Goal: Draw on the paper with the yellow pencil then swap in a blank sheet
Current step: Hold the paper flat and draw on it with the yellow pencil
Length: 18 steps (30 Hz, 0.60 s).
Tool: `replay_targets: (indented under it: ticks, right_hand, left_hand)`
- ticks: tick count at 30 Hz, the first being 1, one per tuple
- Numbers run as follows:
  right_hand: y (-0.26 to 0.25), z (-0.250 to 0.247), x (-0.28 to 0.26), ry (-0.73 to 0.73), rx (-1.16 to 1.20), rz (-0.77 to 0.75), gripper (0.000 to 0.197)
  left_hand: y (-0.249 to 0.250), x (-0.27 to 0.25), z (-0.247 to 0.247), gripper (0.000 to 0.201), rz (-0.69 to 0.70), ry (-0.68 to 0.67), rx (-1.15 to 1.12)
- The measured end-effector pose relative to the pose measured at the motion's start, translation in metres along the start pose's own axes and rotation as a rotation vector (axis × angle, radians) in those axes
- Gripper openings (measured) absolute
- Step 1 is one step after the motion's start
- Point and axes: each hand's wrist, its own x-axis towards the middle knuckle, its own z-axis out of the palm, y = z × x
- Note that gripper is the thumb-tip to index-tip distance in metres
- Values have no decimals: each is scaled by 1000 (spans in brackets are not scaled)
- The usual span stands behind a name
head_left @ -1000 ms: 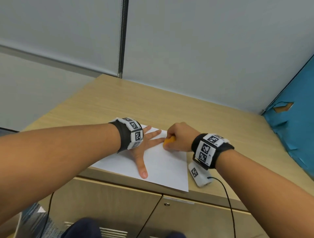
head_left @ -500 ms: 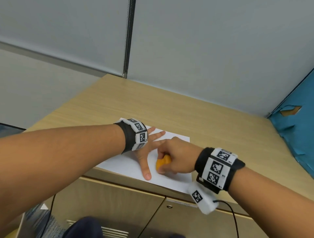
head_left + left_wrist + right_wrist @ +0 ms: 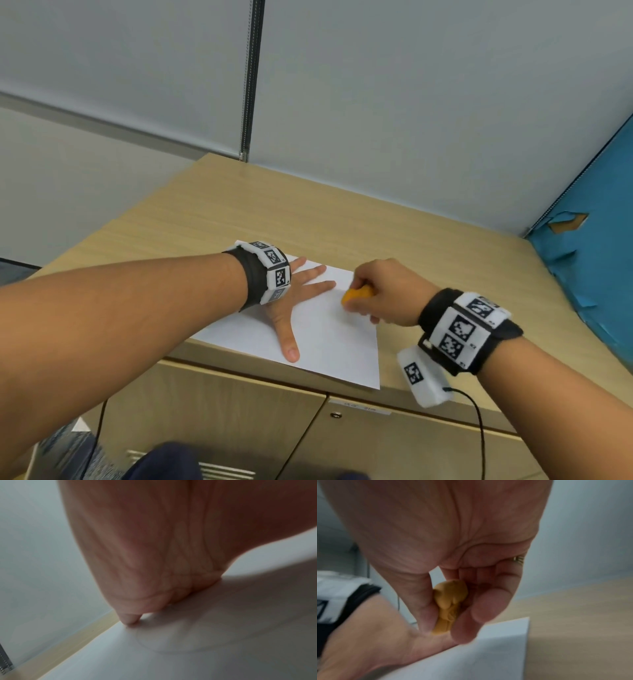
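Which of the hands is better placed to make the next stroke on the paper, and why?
Right. The right hand already grips the yellow pencil over the paper; the left hand lies flat, pinning it.

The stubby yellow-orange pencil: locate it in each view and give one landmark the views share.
Head: the stubby yellow-orange pencil sits right of centre, in the right hand, at the white paper sheet's far right part.
Left wrist: not in it; only the left hand flat on the sheet.
Right wrist: centre, pinched between thumb and fingers.
Shared landmark: the white sheet on the light wooden cabinet top.
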Motion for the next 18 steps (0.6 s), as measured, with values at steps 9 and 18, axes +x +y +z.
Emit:
replay_targets:
  ticks: [9,18]
  right_hand:
    - [20,21,-26,17,-217,69,30]
    - [22,7,-6,-13,-235,127,33]
  left_hand:
    - [10,-8,-3,151,-73,-19,-48]
    - [37,-43,-11,104,90,-84,-98]
